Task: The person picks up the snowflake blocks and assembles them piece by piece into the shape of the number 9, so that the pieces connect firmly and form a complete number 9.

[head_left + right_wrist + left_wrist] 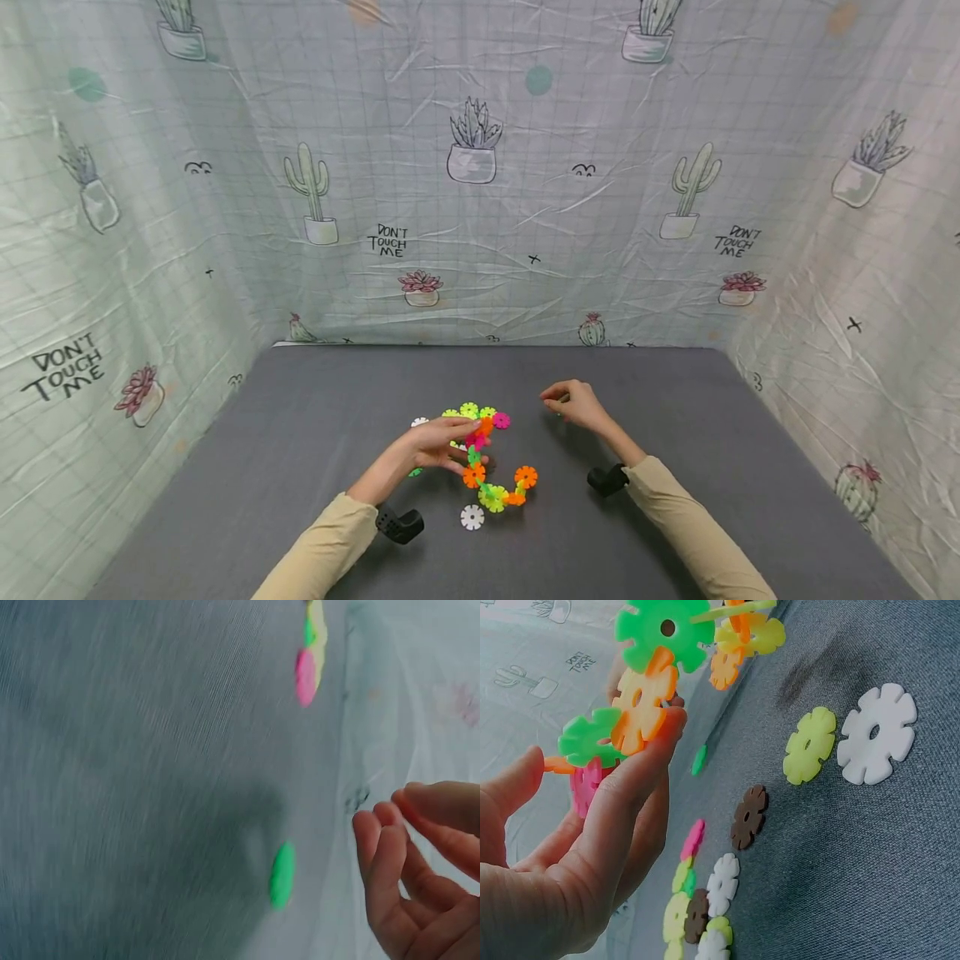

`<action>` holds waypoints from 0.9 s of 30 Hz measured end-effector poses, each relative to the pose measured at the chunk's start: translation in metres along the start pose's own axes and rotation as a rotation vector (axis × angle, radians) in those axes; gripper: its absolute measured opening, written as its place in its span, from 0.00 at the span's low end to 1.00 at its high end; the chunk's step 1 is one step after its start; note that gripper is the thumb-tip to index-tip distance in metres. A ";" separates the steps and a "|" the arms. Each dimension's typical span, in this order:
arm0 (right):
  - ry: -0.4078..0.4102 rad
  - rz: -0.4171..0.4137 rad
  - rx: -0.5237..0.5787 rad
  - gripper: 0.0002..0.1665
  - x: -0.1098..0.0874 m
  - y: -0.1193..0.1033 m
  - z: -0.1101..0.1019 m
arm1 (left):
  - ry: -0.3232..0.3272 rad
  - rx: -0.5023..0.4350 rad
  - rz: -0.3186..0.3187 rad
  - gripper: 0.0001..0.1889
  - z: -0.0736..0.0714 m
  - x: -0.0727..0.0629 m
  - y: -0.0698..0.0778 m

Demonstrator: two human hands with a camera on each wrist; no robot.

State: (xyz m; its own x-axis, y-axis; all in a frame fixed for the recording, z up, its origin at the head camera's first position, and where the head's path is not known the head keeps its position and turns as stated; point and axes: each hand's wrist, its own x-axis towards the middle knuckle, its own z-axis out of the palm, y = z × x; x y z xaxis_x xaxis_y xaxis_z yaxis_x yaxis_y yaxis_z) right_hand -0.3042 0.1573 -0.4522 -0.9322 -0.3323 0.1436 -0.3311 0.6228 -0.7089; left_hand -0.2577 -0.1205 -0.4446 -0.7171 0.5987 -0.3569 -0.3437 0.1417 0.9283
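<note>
My left hand [431, 443] holds a chain of flower-shaped interlocking discs. Pink, green, orange and yellow pieces make it up, and it curves toward an orange disc [527, 477] at its free end. In the left wrist view, an orange disc [639, 705] of the chain rests against the fingertips, with a large green disc [664, 630] above it. My right hand [581, 404] hovers over the table to the right, fingers loosely bent and nothing between them. Beneath it, a loose green disc [282, 875] lies on the table in the right wrist view.
On the grey table [337, 392], a white disc [472, 517] lies nearest me. A brown disc [750, 817] and a yellow-green disc [810, 745] lie below the left hand. Behind it is a cluster with a pink disc [502, 420]. A patterned curtain [525, 208] surrounds the table.
</note>
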 end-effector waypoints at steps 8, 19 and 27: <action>0.027 0.045 -0.180 0.13 0.009 0.025 -0.005 | -0.027 -0.002 -0.002 0.19 -0.001 0.000 0.000; -0.020 0.117 -0.206 0.18 0.014 0.032 0.001 | -0.010 0.005 0.004 0.15 0.000 0.003 -0.001; 0.027 0.116 -0.266 0.13 0.015 0.037 0.005 | -0.030 0.001 0.004 0.26 0.000 0.004 -0.003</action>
State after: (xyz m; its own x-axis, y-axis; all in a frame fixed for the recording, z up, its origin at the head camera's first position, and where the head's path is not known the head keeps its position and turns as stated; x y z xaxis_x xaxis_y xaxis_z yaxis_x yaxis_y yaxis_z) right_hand -0.3296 0.1714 -0.4798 -0.9685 -0.2309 0.0932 -0.2453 0.8205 -0.5163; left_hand -0.2596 -0.1182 -0.4484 -0.6997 0.6230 -0.3497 -0.3404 0.1396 0.9298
